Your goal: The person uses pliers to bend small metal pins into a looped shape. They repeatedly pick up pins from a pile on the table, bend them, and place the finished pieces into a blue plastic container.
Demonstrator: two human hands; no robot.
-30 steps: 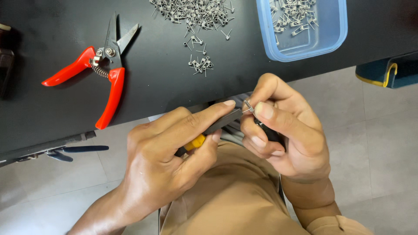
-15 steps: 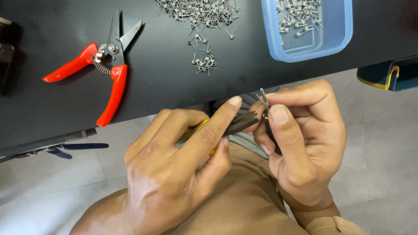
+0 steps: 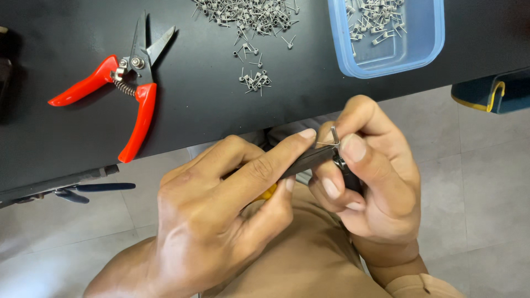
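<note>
So the right hand (image 3: 364,182) has thumb and fingertips pinched tight on a tiny metal spring clip (image 3: 333,134), holding it upright. The left hand (image 3: 232,215) is wrapped closed around a pair of pliers (image 3: 309,160) with a yellow handle, index finger stretched along the top, and the nose meets the clip from about 8 o'clock. All of this sits just off the edge of the black table (image 3: 210,110). Up at 11 o'clock there's a loose pile of clips (image 3: 248,14), at 1 o'clock a blue plastic tub (image 3: 419,52) with more, and way over at 10 o'clock red-handled snips (image 3: 130,83).
</note>
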